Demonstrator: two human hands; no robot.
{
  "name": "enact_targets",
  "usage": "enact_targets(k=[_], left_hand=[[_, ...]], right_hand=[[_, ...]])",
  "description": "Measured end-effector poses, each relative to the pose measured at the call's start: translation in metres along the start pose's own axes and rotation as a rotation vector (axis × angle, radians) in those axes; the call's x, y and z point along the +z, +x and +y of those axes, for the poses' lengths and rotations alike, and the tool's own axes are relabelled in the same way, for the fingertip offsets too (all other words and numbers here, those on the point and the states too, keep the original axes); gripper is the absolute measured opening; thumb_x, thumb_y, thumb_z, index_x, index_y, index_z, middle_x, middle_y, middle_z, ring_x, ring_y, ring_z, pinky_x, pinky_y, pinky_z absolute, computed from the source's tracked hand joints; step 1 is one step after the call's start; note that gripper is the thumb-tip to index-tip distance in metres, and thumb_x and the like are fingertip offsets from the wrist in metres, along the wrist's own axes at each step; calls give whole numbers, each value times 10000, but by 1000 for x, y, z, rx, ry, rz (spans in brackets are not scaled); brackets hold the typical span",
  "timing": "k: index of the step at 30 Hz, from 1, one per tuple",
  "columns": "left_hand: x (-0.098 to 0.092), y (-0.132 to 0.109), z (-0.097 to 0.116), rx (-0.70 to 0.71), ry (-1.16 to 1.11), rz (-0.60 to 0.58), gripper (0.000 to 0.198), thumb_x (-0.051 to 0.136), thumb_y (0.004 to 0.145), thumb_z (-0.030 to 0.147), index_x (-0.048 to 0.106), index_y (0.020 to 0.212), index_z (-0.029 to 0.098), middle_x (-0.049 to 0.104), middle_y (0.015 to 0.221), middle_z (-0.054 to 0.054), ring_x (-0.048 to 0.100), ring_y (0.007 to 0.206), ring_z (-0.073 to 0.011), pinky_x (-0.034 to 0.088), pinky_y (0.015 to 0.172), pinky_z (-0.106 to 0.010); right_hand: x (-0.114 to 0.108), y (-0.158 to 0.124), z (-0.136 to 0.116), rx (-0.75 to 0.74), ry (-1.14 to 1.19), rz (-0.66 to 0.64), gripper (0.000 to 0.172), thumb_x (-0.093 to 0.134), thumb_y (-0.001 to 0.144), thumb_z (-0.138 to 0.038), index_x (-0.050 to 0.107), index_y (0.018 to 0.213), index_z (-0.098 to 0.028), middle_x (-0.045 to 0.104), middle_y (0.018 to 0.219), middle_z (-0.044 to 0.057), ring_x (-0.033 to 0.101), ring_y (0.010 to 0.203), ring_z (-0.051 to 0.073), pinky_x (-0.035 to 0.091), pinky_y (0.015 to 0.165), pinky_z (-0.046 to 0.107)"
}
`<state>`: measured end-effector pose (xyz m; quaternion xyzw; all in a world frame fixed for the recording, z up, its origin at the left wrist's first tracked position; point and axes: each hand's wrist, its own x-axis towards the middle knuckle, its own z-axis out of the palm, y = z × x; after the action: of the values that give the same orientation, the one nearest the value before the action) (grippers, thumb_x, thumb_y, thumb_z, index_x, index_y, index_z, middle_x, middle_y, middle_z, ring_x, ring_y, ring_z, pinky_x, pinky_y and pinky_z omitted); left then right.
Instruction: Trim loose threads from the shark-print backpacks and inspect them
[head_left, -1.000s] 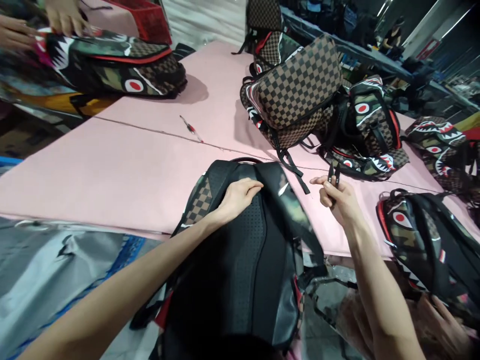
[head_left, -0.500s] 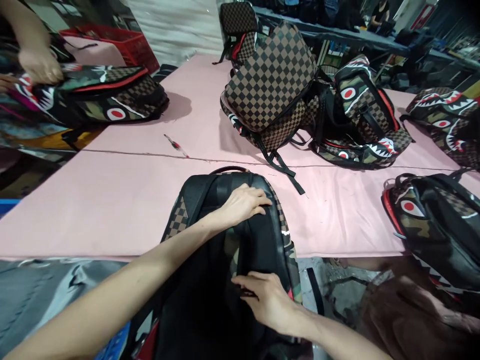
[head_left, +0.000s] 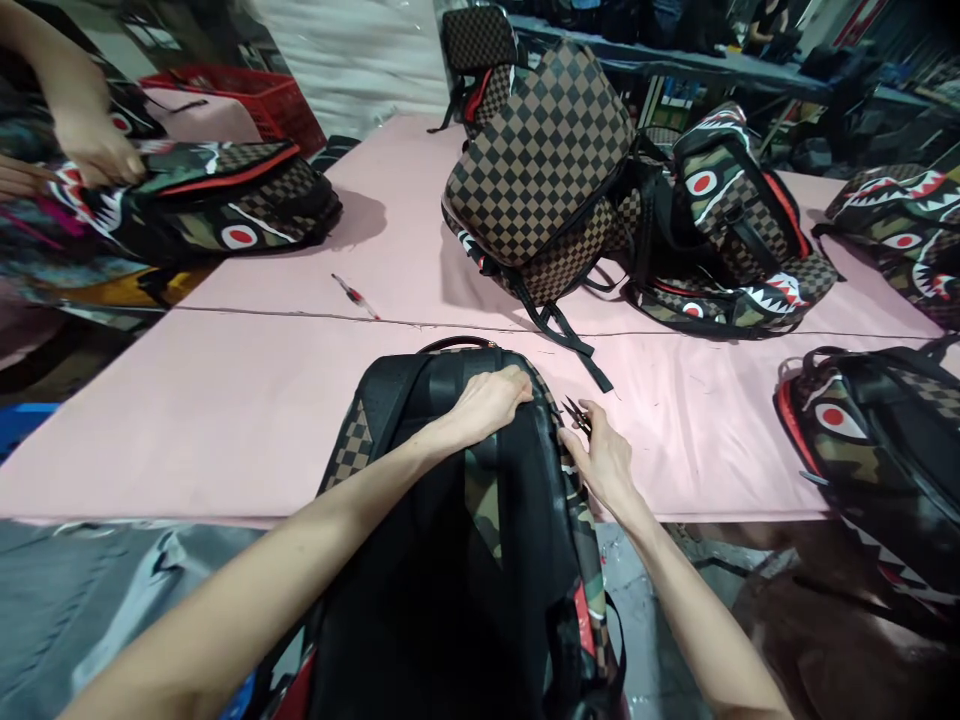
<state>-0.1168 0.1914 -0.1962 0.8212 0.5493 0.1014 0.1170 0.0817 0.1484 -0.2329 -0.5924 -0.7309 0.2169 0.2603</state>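
Observation:
A black backpack (head_left: 420, 600) with checkered and camouflage sides leans against the table's near edge, its padded back and straps toward me. My left hand (head_left: 499, 395) lies across its upper part, fingers curled down on the strap and edge at the top right. Just right of that edge is my right hand (head_left: 606, 452), closed around small dark thread snips (head_left: 577, 415). Their two pointed tips stick out toward the backpack's side. Whether the tips touch the bag I cannot tell.
Checkered backpacks (head_left: 540, 160) are heaped on the pink table (head_left: 225, 400). More shark-face backpacks (head_left: 862, 440) stand at the right. A pen (head_left: 354, 296) lies left of centre. At the far left, another person's hand (head_left: 97, 145) rests on a backpack (head_left: 240, 205), near a red crate (head_left: 262, 100).
My right hand has moved from the middle of the backpack's back up and right to its outer edge, and the snips now show. My left hand's fingers have curled in more.

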Motion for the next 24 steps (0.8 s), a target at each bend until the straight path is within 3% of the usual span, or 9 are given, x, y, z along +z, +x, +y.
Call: enact_targets(k=[5,15,17,21,22,24], left_hand=[[-2,-1,-3,0,-159,2,189,397,867,194,569,797,161,585,820,-31,549,707,-161,385,653,-268],[0,-1,1,-23,-251,55,185,394,860,204,560,789,161,575,806,-25,536,703,-150,403,672,-270],[-10,-5,3,-13,-302,68,218,382,867,224,568,775,160,575,796,-27,539,704,-149,415,680,-270],[-33,-40,-11,167,-537,-66,389,289,910,302,623,751,183,619,902,-42,577,867,-162,437,824,-274],[-33,-52,-18,148,-559,-40,413,262,916,309,638,794,191,621,967,-47,572,928,-171,430,869,-283],[-24,-75,-33,-38,-453,136,376,274,912,315,628,930,190,602,1044,-72,547,1005,-203,416,919,-327]], right_hand=[[15,9,-11,-103,-109,80,227,491,867,-360,592,1001,-207,643,957,47,610,828,193,416,640,271],[21,17,-31,-110,-174,62,182,516,847,-333,651,907,-227,637,911,48,594,765,185,378,582,270],[21,18,-25,-50,-64,68,178,520,834,-340,650,879,-226,642,903,41,594,768,183,401,625,273],[7,18,13,170,339,166,254,568,763,-404,621,888,-189,646,883,38,585,782,179,442,713,298],[-1,16,23,226,422,214,300,595,734,-414,611,912,-173,640,888,44,578,788,178,445,720,302],[-16,4,29,336,536,322,387,645,686,-418,594,958,-148,621,883,48,560,777,166,445,710,294]])
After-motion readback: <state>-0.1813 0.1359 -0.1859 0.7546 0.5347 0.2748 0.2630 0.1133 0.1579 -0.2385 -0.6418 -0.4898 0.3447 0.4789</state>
